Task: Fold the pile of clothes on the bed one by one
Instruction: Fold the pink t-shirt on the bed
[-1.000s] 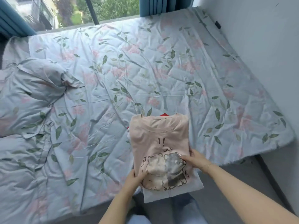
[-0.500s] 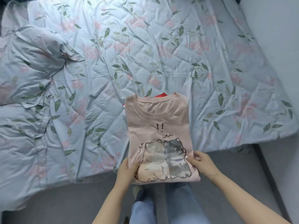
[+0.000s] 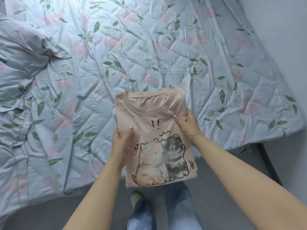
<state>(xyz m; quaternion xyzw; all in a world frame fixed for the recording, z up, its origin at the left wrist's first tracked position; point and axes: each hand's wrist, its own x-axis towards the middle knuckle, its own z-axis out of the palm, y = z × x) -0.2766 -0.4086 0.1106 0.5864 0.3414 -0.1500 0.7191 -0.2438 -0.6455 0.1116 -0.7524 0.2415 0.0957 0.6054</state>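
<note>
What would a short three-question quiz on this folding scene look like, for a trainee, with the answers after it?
1. True or false: the pink T-shirt lies spread out flat and unfolded.
2. Which hands grip the shirt? A) left only B) right only C) both
3. Fill in: the print on the shirt shows two cartoon ____.

Key:
1. False. It is folded into a compact rectangle, collar away from the person.
2. C. The left hand holds the left edge and the right hand holds the right edge, thumbs on top.
3. Animals; the species is hard to tell. They sit side by side, over the near edge of the floral bedcover.
</note>
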